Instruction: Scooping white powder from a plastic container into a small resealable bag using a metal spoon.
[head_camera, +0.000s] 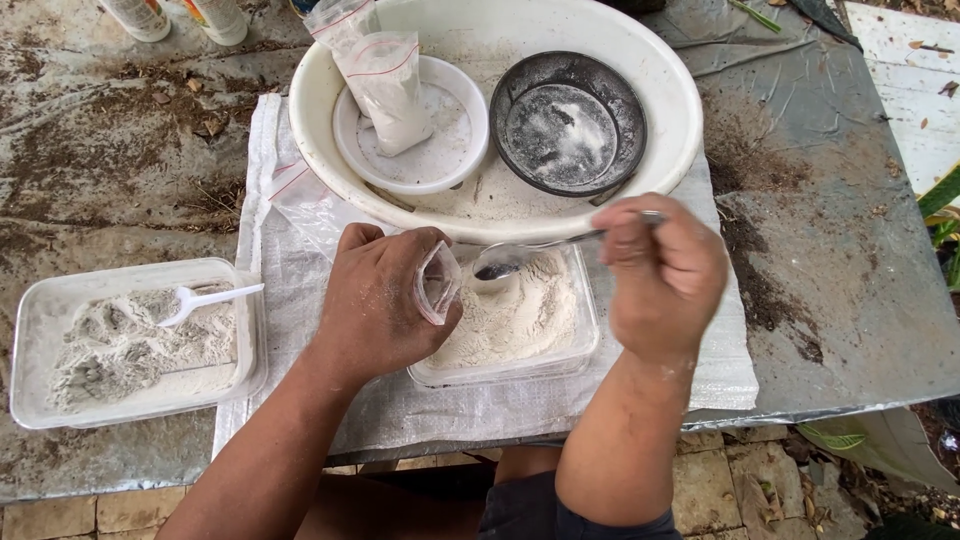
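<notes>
Broadly, I'm looking down on a grimy grey sheet-covered table with a white woven sack cloth spread on it. On the cloth's far end sits a big white basin, holding a white bowl with a filled powder bag leaning in it, and beside that a dark round pan dusted white. At my left stands a clear plastic tub of pale powder with a white plastic spoon lying in it. Nearer, between my hands, a second clear tray holds a heap of the same powder.

My left hand is closed around a small clear zip bag, pinching it by the mouth so the opening faces the tray; it hangs just above the tray's near-left edge. My right hand has its fingers clamped on the handle of a metal spoon, the bowl of which sits over the powder heap, just beside the bag's mouth.

I judge the bag to be feather-light, limp and slippery film that collapses unless held at the rim by two points. The powder looks fine and loose, prone to spilling off the spoon, so a level handle grip near the end suits it
</notes>
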